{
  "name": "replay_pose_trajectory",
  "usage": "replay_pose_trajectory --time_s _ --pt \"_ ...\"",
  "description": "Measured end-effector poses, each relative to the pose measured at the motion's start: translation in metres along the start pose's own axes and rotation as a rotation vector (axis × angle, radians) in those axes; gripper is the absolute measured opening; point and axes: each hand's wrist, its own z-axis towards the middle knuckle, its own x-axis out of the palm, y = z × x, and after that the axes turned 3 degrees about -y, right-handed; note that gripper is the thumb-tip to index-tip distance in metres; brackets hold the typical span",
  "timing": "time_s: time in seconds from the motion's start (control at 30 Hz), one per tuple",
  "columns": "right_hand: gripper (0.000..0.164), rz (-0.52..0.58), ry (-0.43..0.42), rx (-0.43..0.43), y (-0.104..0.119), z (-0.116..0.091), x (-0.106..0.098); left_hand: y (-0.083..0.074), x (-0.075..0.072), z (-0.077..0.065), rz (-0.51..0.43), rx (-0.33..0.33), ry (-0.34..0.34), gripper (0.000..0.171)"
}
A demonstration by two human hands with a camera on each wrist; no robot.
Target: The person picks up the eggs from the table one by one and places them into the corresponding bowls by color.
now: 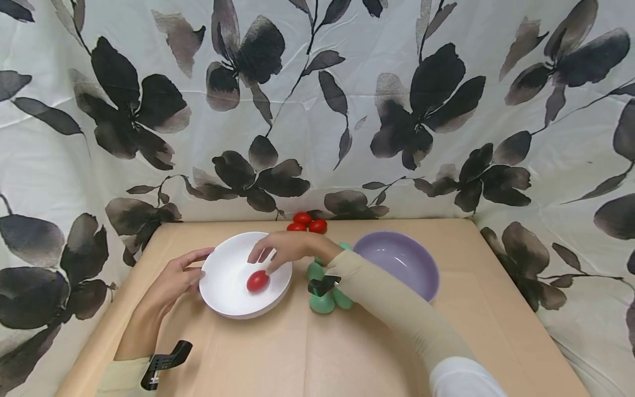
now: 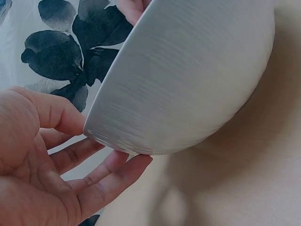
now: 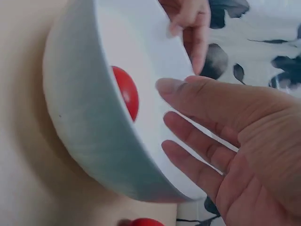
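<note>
A red egg-shaped piece (image 1: 258, 281) lies in the white bowl (image 1: 225, 300), and the right wrist view shows the same red piece (image 3: 126, 93) against the inner wall. My right hand (image 1: 285, 248) is over the bowl with its fingers spread loosely. In the right wrist view a gap separates the fingertips (image 3: 170, 87) from the red piece. My left hand (image 1: 171, 284) holds the bowl's left rim; in the left wrist view, fingertips (image 2: 141, 162) touch the bowl's outer wall (image 2: 188, 80).
Several red egg-shaped pieces (image 1: 318, 226) sit at the table's back edge. Several green rounded pieces (image 1: 322, 303) lie between the bowls, partly hidden by my right forearm. A purple bowl (image 1: 397, 262) stands on the right. Behind the table (image 1: 248, 353) hangs a flowered cloth (image 1: 342, 143).
</note>
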Motion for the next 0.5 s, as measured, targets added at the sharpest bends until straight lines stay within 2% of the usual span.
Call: replay_pose_trajectory --time_s 0.3,0.5 --pt "0.046 0.103 -0.059 -0.063 -0.009 -0.017 -0.02 -0.003 0.005 -0.002 -0.016 -0.011 -0.008 0.059" --pt "0.046 0.133 -0.082 -0.06 -0.015 -0.03 -0.03 -0.005 0.009 -0.006 -0.02 -0.027 -0.014 0.059"
